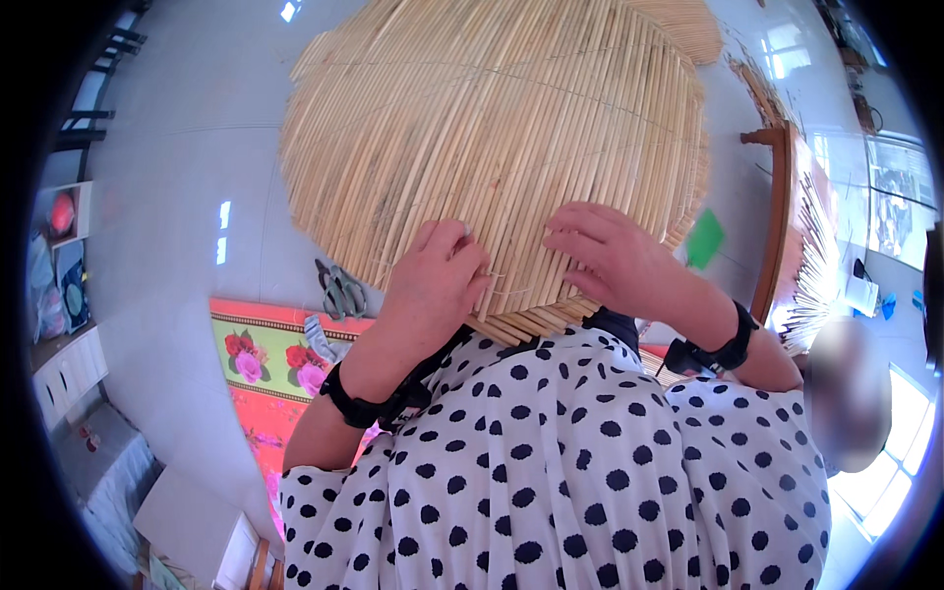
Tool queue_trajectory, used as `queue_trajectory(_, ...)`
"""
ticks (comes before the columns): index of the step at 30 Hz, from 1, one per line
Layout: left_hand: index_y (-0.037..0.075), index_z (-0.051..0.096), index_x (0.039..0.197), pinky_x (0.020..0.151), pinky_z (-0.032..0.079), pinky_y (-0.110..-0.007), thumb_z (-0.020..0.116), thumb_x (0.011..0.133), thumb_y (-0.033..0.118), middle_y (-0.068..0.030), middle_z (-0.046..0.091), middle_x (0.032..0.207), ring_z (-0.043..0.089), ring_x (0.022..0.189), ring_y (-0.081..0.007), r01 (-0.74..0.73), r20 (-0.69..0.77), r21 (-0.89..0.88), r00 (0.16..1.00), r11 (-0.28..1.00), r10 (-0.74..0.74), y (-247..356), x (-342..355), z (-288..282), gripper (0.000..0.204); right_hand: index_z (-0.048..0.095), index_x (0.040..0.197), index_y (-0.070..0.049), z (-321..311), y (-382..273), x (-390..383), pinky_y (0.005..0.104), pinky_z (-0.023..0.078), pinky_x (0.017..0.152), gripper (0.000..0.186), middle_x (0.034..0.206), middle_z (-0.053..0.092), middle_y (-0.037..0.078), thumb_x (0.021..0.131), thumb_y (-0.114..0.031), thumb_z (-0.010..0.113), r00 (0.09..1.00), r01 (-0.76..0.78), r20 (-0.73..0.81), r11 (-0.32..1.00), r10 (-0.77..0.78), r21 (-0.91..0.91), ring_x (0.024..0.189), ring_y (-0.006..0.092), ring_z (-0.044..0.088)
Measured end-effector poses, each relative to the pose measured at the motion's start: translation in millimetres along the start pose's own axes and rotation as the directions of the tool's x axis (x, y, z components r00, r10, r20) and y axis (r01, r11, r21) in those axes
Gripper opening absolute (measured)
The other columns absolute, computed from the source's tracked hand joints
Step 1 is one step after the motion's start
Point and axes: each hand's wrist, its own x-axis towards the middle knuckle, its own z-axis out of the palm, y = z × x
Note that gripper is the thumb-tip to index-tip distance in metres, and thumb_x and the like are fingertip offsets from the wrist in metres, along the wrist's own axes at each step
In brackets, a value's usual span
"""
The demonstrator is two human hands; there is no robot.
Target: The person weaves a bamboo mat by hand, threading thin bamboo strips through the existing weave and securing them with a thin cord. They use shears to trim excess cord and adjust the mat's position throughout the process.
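A large round-edged mat of pale straw-coloured reed stalks [492, 128] lies in front of me, its near edge at my lap. Rows of thin thread cross the stalks. My left hand [438, 275] is closed at the near part of the mat, thumb and fingers pinched together. A thin pale string [509, 291] runs from beside its fingertips over the stalks. To the right, my right hand [612, 258] rests on the mat with fingers bent and a little apart; nothing shows in it. Shorter slanting stalk ends [541, 320] fan out along the near edge.
Grey-handled shears [341, 291] lie left of the mat beside a red flowered cloth [258, 393]. A green piece [704, 239] lies at the mat's right edge. Further right, a wooden-framed low table [775, 226] bears many stalks, with another person [848, 393] near it.
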Motion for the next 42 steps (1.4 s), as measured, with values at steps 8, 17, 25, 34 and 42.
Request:
queue_trajectory(8,0.001,0.055,0.082,0.086,0.047,-0.041,0.067,0.076,0.0,-0.0155,0.053,0.106,0.055,0.104,-0.0345,0.014,0.117,-0.098,0.993,0.995,-0.003,3,4,-6,0.014,0.064,0.107,-0.001,-12,6,-40,0.0402,0.052,0.09,0.031,0.109,0.063,0.013,0.076,-0.002,0.07,0.972,-0.155,-0.171,0.986,0.163,0.056,0.107,0.033,0.061)
queue_trajectory(17,0.002,0.051,0.078,0.092,0.045,-0.04,0.065,0.074,-0.002,-0.0177,0.053,0.116,0.052,0.117,-0.0359,0.044,0.228,-0.143,0.974,0.989,-0.01,9,1,-22,0.015,0.065,0.105,0.0,-20,16,-44,0.0398,0.053,0.088,0.03,0.107,0.064,0.013,0.076,0.001,0.069,0.969,-0.138,-0.204,0.99,0.137,0.009,0.104,0.0324,0.063)
queue_trajectory(25,0.002,0.052,0.079,0.09,0.046,-0.037,0.063,0.076,-0.003,-0.0185,0.051,0.137,0.055,0.118,-0.0341,0.16,0.322,-0.323,0.945,0.933,-0.05,2,-7,-37,0.012,0.066,0.098,0.0,-23,22,-49,0.0373,0.055,0.085,0.025,0.104,0.064,0.012,0.073,0.002,0.07,0.956,-0.163,-0.257,0.984,0.139,-0.073,0.1,0.0302,0.064)
queue_trajectory(34,0.001,0.054,0.083,0.101,0.043,-0.038,0.061,0.08,0.001,-0.0236,0.057,0.13,0.055,0.123,-0.0355,0.216,0.252,-0.353,0.959,0.91,-0.13,-4,-6,-47,0.008,0.066,0.101,0.0,-25,18,-54,0.0376,0.054,0.088,0.029,0.106,0.064,0.012,0.072,0.003,0.069,0.961,-0.159,-0.238,0.985,0.138,-0.07,0.103,0.0307,0.064)
queue_trajectory(42,0.0,0.056,0.096,0.107,0.036,-0.039,0.06,0.082,0.001,-0.023,0.054,0.136,0.05,0.129,-0.0343,0.287,-0.107,-0.03,0.951,0.957,-0.289,-26,-10,-59,0.015,0.065,0.103,0.001,-25,20,-73,0.0381,0.053,0.088,0.029,0.107,0.064,0.012,0.075,0.005,0.068,0.941,-0.209,-0.287,0.974,0.178,-0.083,0.103,0.0315,0.063)
